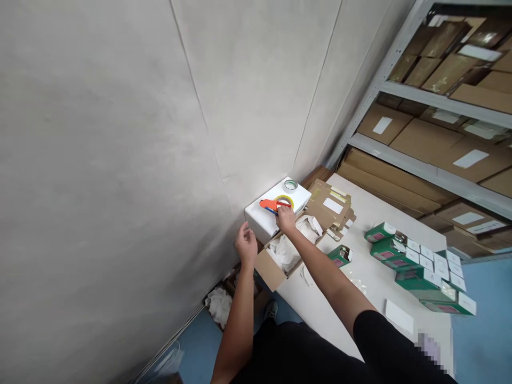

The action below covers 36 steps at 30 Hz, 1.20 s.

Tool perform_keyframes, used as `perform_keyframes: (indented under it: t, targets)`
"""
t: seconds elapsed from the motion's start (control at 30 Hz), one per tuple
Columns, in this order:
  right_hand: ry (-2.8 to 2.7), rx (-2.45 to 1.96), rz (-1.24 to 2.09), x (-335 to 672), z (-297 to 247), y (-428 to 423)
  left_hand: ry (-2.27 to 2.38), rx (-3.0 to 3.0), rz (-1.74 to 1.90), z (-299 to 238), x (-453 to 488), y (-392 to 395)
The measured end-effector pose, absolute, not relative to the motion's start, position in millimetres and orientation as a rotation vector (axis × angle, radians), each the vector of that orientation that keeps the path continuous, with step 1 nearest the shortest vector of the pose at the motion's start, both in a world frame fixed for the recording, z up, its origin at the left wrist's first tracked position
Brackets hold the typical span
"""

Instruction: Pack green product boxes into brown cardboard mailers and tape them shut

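Note:
My right hand (285,218) is on the top of a white box (261,217), fingers closed by the ends of a red pen (284,204) and a blue pen (271,211). What it grips, if anything, is too small to tell. An orange utility knife (267,204) lies just left of the fingers, beside a yellow-edged tape roll (290,199). Another tape roll (290,184) sits farther back. My left hand (246,242) hovers in front of the white box near the wall, holding nothing, fingers apart. Below both hands stands an open carton (270,268) filled with white paper (285,253).
Flattened cardboard (326,205) lies on the white table (340,290). Several green boxes (416,282) stand to the right, with one green box (340,255) apart. Shelves of cartons (440,136) rise behind. A plain wall (120,160) borders the left; crumpled paper (219,305) is on the floor.

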State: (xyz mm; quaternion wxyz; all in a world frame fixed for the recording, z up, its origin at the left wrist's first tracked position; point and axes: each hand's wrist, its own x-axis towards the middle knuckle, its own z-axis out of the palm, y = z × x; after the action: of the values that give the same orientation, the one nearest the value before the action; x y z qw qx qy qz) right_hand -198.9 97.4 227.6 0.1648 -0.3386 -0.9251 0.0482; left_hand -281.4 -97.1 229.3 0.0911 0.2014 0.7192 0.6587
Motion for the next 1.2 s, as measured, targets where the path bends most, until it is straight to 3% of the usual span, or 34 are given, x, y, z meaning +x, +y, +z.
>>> perform_keyframes:
  t: [0.27,0.47,0.77,1.2]
  targets:
    - [-2.352,-0.954,-0.052,-105.0,257.3,91.9,2.031,0.486,2.098,233.8,-263.0,-50.6]
    - [-2.204,-1.203,0.039,-6.4,251.4,66.6,1.800,0.618,2.105,242.8,-218.0,-2.6]
    - [-1.986,-1.671,0.153,164.0,189.2,13.5,1.614,0.868,1.792,239.2,-68.0,38.9]
    - [-1.604,-2.236,0.474,366.3,54.3,-116.4,1.508,1.127,1.316,210.6,100.6,11.8]
